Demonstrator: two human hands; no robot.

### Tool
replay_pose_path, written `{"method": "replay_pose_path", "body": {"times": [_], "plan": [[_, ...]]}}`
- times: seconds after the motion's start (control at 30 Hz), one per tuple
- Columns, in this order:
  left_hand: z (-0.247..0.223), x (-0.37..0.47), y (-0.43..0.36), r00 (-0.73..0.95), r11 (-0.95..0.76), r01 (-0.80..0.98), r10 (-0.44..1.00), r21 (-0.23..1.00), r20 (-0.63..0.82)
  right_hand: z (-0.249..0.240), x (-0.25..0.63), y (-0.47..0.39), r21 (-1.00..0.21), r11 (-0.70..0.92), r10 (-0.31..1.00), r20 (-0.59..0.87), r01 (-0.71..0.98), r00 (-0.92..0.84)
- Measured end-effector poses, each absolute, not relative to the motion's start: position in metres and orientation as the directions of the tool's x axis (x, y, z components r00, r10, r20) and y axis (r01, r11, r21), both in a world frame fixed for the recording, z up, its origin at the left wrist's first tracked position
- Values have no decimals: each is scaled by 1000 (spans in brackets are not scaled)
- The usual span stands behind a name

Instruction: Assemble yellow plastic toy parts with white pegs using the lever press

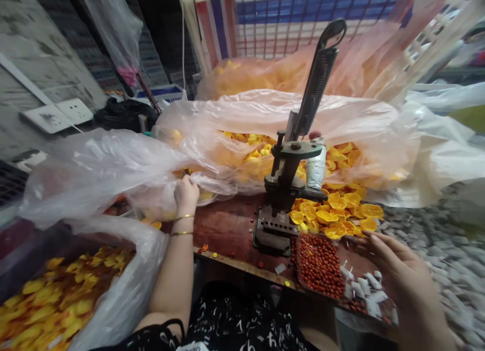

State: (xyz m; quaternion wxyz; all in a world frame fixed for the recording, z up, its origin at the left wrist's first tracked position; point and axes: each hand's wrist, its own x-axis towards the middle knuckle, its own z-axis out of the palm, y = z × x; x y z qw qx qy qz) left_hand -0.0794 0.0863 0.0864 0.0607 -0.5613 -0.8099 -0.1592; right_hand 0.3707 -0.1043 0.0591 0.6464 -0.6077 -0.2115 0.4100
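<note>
My left hand (pixel 186 192), with two gold bangles at its wrist, is closed at the edge of the clear plastic bags. A small dark and yellow thing (pixel 187 172) shows at its fingertips, too blurred to name. On the right, my right hand (pixel 397 262) has its fingers stretched out beside a heap of yellow cup-shaped plastic pieces (pixel 337 214). Nothing shows in it. Between the hands stands a hand-lever press (pixel 280 189) with a spring on its arm and a wrapped handle (pixel 316 166). A tray of small red-brown beads (pixel 320 265) lies in front of the heap.
Small white parts (pixel 366 288) lie near the bead tray, and many more grey-white ones (pixel 447 250) cover the right side. A plastic-lined bin of yellow pieces (pixel 53 295) stands lower left. Sockets (pixel 60 116) are on the left wall. A crate (pixel 280 33) stands behind the bags.
</note>
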Motion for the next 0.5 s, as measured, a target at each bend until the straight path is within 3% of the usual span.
{"method": "replay_pose_path", "body": {"times": [0.13, 0.3, 0.4, 0.5], "plan": [[128, -81, 138, -265, 215, 962, 885, 168, 382, 53, 367, -104, -965, -126, 838, -228, -231, 497], [158, -84, 184, -16, -20, 996, 911, 83, 412, 49, 368, -110, -985, -145, 872, -174, -97, 458], [162, -100, 190, 173, -191, 981, 920, 17, 351, 47, 370, -117, -986, -156, 861, -166, -62, 481], [160, -132, 185, 376, -378, 925, 906, -26, 194, 45, 372, -124, -981, -177, 823, -188, -73, 536]]}}
